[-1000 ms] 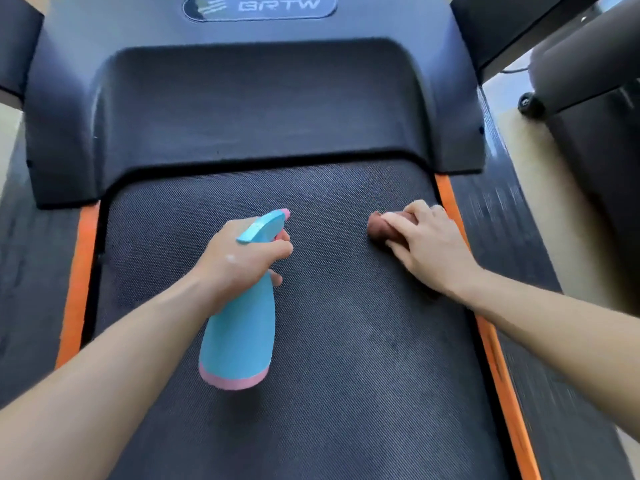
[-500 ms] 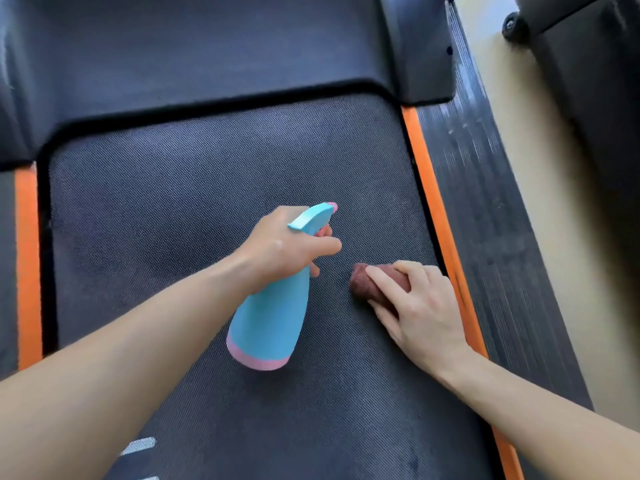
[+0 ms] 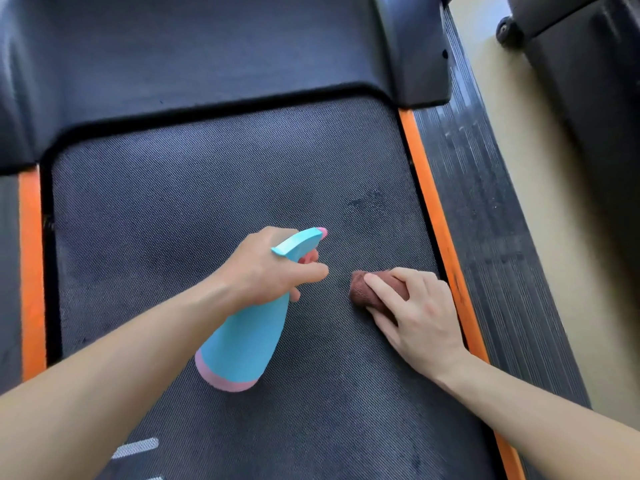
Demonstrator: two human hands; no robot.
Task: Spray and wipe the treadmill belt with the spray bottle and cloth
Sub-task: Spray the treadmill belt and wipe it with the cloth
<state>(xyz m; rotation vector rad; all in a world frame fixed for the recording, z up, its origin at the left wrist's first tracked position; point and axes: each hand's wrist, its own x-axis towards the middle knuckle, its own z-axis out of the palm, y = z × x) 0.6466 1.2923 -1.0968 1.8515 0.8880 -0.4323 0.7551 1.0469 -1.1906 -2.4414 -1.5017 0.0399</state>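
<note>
A dark textured treadmill belt [image 3: 194, 202] fills the view. My left hand [image 3: 266, 271] grips the neck of a light blue spray bottle [image 3: 242, 344] with a pink base, held above the belt with its nozzle pointing up and right. To its right, my right hand [image 3: 415, 317] rests on a small brown cloth [image 3: 367, 289], fingers laid over it, pressing it onto the belt near the right edge. A darker smudge [image 3: 367, 200] marks the belt beyond the cloth.
Orange strips [image 3: 436, 216] border the belt on both sides, with ribbed black side rails [image 3: 491, 237] outside them. The black motor cover [image 3: 207, 64] spans the far end. Beige floor [image 3: 554, 209] and another black machine [image 3: 588, 64] lie to the right.
Both hands have come back along the belt, away from the motor cover. My right hand slid the cloth along with it, near the right edge; the bottle stays in my left hand.
</note>
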